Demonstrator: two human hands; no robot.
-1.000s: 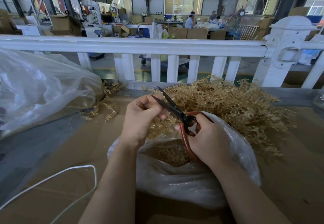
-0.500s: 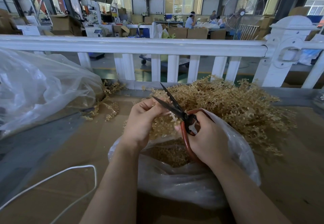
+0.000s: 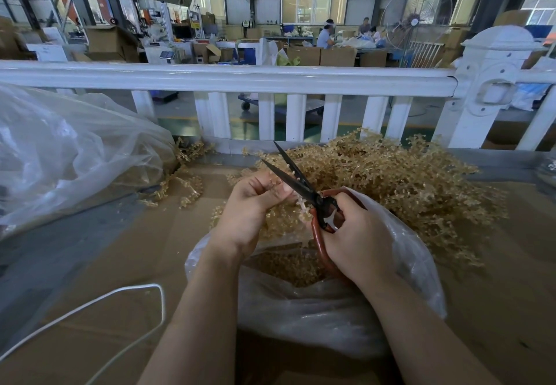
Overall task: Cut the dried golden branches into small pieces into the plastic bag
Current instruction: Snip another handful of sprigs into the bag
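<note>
A heap of dried golden branches (image 3: 400,180) lies on the cardboard behind a clear plastic bag (image 3: 331,309) that holds small golden pieces. My left hand (image 3: 249,210) pinches a golden sprig over the bag's mouth. My right hand (image 3: 358,237) grips the red handles of black-bladed scissors (image 3: 296,178). The blades are spread and point up and to the left, close to my left fingertips. The sprig's stem sits at the base of the blades.
A large crumpled clear bag (image 3: 69,156) fills the left side, with loose golden sprigs (image 3: 183,186) beside it. A white cord (image 3: 105,306) loops across the cardboard at lower left. A white fence (image 3: 240,80) runs along the far edge.
Both hands and the scissors have shifted slightly up and to the right. The blades stay spread around the sprig.
</note>
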